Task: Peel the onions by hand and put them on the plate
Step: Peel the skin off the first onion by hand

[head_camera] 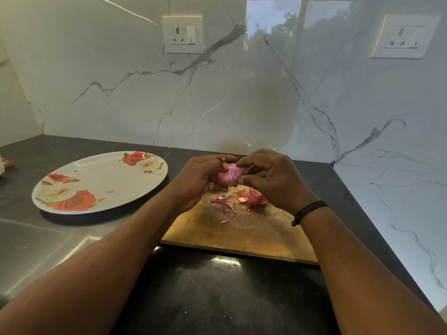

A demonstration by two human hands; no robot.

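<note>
Fingers (243, 163) of both hands clamped on onion (229, 175), mid-peel, above cutting board (242, 233).
Left hand (200, 180) cupping bulb; right hand (271, 180) pinching skin at top. Peelings (232, 201) on board. Plate (101, 182) at left bare of onions. Judged next: strip remaining skin, then transfer to plate.

Bare forearms, no sleeves; black braided band (308, 211) on right wrist.

Pink onion (229, 176) above empty plate-side board
</note>
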